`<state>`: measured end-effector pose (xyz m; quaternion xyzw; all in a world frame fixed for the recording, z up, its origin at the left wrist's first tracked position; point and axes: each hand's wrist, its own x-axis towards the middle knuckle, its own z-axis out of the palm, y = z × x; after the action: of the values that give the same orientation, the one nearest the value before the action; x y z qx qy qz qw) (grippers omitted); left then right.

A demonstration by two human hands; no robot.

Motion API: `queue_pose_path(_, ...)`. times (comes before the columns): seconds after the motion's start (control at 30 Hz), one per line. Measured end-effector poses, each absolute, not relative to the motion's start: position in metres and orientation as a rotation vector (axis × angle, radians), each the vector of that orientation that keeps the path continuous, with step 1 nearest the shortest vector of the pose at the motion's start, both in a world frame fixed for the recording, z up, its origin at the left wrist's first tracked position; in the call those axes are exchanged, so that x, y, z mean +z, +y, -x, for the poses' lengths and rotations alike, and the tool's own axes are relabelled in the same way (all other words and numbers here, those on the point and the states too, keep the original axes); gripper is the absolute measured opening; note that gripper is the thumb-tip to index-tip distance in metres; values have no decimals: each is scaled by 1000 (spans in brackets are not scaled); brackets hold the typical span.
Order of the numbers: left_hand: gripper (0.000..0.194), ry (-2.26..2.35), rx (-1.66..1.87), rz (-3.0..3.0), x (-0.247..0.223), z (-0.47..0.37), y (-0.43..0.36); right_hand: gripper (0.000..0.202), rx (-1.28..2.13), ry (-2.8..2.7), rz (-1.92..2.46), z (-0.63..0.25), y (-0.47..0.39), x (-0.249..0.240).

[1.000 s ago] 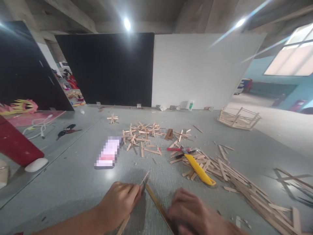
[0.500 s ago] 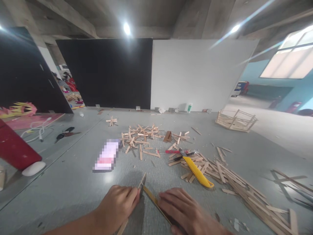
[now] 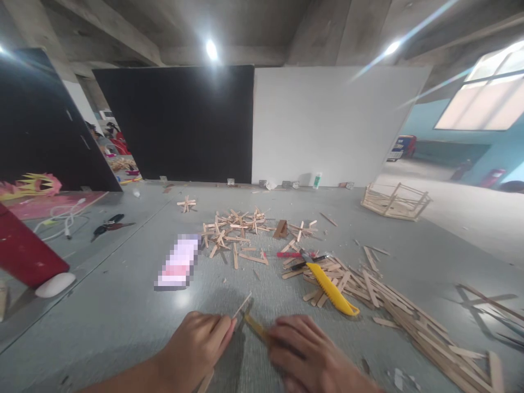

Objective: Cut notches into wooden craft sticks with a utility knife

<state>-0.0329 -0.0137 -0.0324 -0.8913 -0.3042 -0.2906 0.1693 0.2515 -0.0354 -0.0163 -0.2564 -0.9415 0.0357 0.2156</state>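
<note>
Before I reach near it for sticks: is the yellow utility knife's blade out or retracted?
Cannot tell. The yellow utility knife lies flat on the stick pile, its far end too small to show a blade.

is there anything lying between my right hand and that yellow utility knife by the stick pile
Nothing visible does. The right hand rests on a yellow strip near the bottom edge, and the yellow utility knife lies beyond it at the near end of the stick pile. Only bare grey floor shows between them.

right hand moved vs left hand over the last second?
Yes. The right hand has slid left along the strip, closing on the left hand, which holds a thin stick.
</note>
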Motion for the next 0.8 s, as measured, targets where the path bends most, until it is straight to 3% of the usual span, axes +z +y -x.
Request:
queue_pose_path(0.17, 47, -817, -862, 2523, -32, 32, -15, 31, 49, -2438, 1022, -257, -37, -21)
queue_pose_path(0.27, 50, -840, -863, 2485, -31, 31, -16, 18, 224, -2546, 822, -253, -38, -15)
queue_pose_path(0.47, 54, -845, -799, 2512, -29, 32, -16, 26, 267, -2782, 434, -245, -36, -6)
queue_pose_path(0.7, 46, -738, -851, 2486, -32, 32, -13, 22, 156, -2385, 975, -256, -36, -22)
queue_pose_path(0.8, 45, -745, -919, 2466, -34, 32, -13, 24, 187, -2375, 931, -256, -37, -19)
